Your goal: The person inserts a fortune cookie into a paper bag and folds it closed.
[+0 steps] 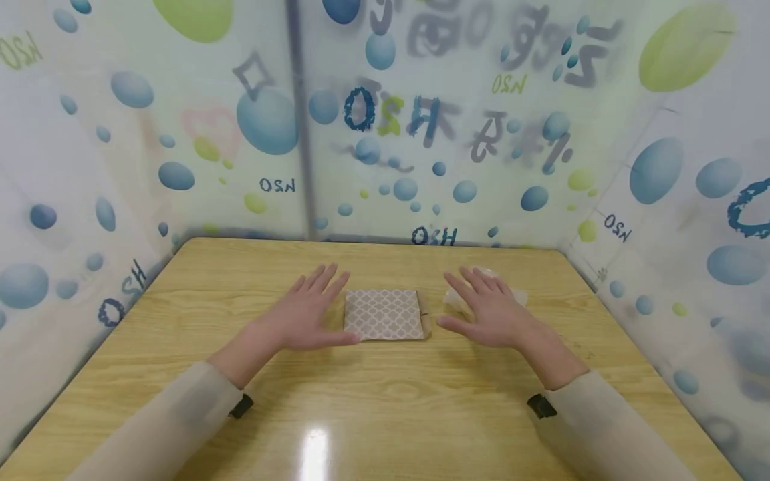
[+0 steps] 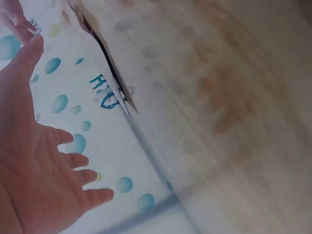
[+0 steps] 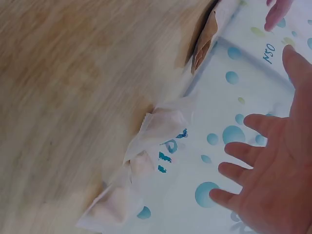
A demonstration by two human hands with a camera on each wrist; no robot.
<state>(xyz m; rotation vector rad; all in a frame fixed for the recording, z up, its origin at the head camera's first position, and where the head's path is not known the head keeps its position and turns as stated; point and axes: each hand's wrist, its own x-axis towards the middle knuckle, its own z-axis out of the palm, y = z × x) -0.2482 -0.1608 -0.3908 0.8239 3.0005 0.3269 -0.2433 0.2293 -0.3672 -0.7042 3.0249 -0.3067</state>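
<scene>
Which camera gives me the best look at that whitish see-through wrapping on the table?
The right wrist view: there the wrapping lies uncovered, its bulges showing. The head view shows only parts poking out behind the right hand. In the left wrist view, I can't make it out.

hands [image 1: 303,317] [image 1: 492,310]: 2 | sleeves [image 1: 162,427] [image 1: 613,421]: 2 | patterned packet [image 1: 383,314]: 1 | translucent wrapping [image 3: 142,165]: uncountable | table [image 1: 385,394]: 1

Free near tabletop [image 1: 391,394], patterned packet [image 1: 383,314] beyond
</scene>
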